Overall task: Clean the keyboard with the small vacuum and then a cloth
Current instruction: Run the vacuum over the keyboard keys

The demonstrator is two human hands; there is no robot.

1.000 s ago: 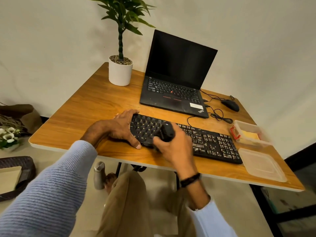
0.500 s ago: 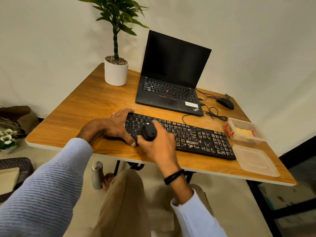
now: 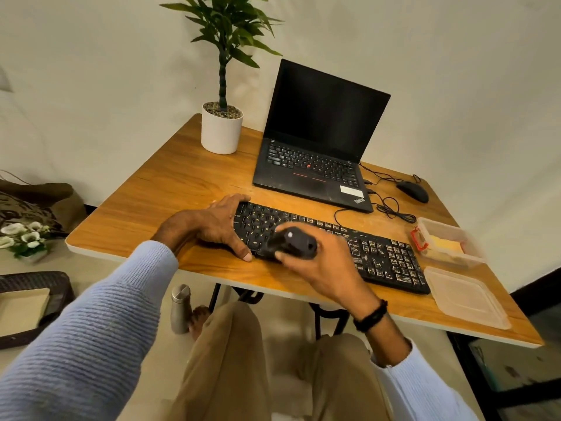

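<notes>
A black keyboard [image 3: 379,253] lies across the front of the wooden table [image 3: 170,192]; its keys look dusty on the right half. My left hand [image 3: 217,224] holds the keyboard's left end, fingers over the far corner and thumb along the near edge. My right hand [image 3: 321,265] grips a small black vacuum [image 3: 293,243] and holds it on the lower left keys, its tip pointing left. A yellow cloth [image 3: 444,246] lies inside a clear plastic box [image 3: 455,235] at the right.
An open black laptop [image 3: 315,147] stands behind the keyboard, with a potted plant [image 3: 222,129] to its left and a black mouse [image 3: 413,191] with cables to its right. The box's lid [image 3: 464,296] lies at the front right corner. A steel bottle [image 3: 180,308] stands under the table.
My right hand has slid the vacuum leftward along the keys and tipped it more onto its side. My left hand has kept its hold on the keyboard's left end.
</notes>
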